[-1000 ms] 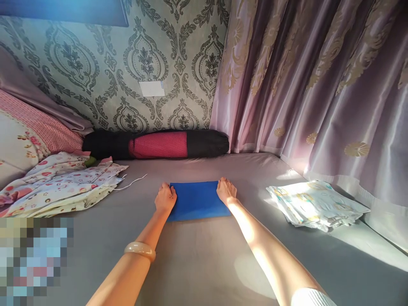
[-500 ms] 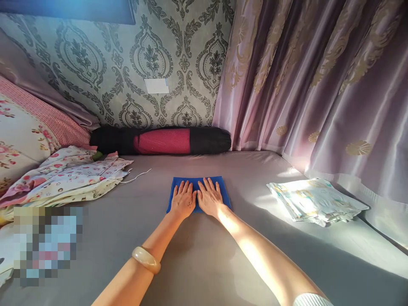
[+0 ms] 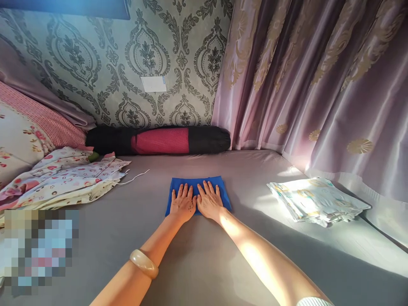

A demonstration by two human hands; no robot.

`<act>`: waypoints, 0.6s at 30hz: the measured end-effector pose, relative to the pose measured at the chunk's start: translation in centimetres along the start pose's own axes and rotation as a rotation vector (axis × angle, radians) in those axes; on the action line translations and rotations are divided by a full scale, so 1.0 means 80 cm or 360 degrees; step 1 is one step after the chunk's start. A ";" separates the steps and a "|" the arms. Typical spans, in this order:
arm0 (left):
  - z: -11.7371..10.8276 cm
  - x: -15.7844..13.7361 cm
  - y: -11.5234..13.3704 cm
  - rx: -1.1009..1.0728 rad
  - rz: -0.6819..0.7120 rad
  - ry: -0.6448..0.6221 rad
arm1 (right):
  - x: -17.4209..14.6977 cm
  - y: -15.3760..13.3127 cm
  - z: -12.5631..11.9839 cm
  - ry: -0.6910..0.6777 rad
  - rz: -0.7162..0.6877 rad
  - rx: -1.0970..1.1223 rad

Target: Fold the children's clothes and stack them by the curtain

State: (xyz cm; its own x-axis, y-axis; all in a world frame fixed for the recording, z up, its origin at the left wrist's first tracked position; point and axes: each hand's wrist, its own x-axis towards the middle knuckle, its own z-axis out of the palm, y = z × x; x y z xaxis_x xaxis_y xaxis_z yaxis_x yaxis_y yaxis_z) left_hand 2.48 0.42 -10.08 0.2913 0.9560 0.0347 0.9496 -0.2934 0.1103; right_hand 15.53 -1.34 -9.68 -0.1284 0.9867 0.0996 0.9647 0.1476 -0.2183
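The one view, worn on the head, looks forward and down across the grey sheet (image 3: 197, 263), with the left hand (image 3: 184, 205) and right hand (image 3: 208, 202) near mid-frame. It faces the patterned wall (image 3: 181, 59) beyond, the curtain (image 3: 302, 85) at right.

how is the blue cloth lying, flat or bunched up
Flat: the blue cloth shows a roughly rectangular outline on the grey sheet, with the left hand and right hand laid palm-down on it.

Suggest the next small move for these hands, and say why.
Perhaps slide both palms gently outward over the folded blue cloth: the left hand and right hand lie flat near its middle, thumbs close together, while strips of cloth show uncovered at both sides.
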 end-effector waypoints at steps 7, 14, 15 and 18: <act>-0.021 0.020 -0.004 0.0011 0.0099 0.0148 | 0.018 0.003 -0.017 0.0087 -0.0029 -0.0075; -0.007 0.046 -0.017 -0.0050 0.0220 0.0160 | 0.032 0.024 -0.013 0.0100 -0.0243 -0.0060; -0.004 0.047 -0.018 -0.0061 0.0225 0.0103 | 0.033 0.026 -0.010 0.0064 -0.0231 -0.0045; 0.002 0.048 -0.020 -0.0074 0.0227 0.0001 | 0.034 0.029 -0.003 0.0008 -0.0205 -0.0021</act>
State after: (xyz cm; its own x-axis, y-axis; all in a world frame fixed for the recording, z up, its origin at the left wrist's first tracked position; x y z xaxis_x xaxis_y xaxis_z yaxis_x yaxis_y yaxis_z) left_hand 2.09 4.57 -10.24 0.4226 0.9047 0.0541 0.8923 -0.4258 0.1501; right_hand 17.47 1.66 -9.69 -0.2502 0.9593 0.1308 0.9432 0.2720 -0.1906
